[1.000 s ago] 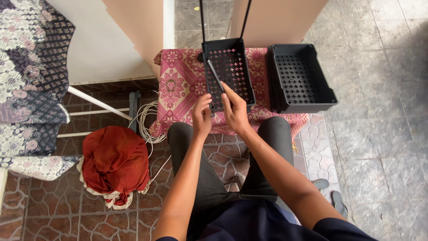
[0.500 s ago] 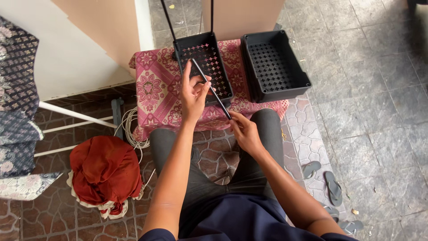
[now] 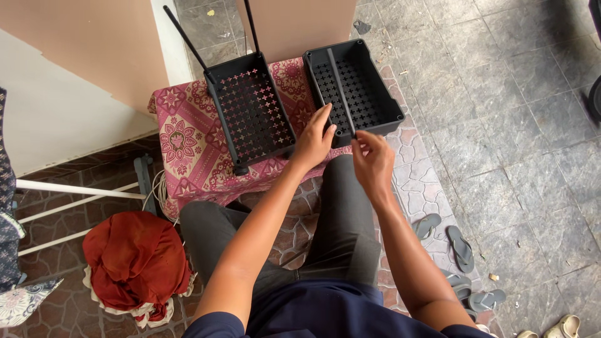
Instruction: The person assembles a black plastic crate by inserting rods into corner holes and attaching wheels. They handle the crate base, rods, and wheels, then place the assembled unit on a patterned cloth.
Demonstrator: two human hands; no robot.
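Observation:
Two black perforated plastic trays sit side by side on a table covered with a pink patterned cloth (image 3: 188, 141). The left tray (image 3: 253, 116) has thin black poles standing at its far corners and one lying along its left rim. A thin black rod (image 3: 338, 87) lies lengthwise across the right tray (image 3: 369, 94). My right hand (image 3: 374, 164) pinches the rod's near end at the tray's near rim. My left hand (image 3: 315, 143) rests with fingers spread against the near left corner of the right tray, beside the rod.
On the floor to my left lie a red cloth bundle (image 3: 134, 260) and white pipes (image 3: 75, 195). Grey sandals (image 3: 452, 241) lie on the tiles at right. A beige panel and a wall stand behind the table. My knees are under the table's front edge.
The rod has gone from over the left tray to lying across the right tray. Both my hands have shifted right with it, and the view has swung toward the right tray.

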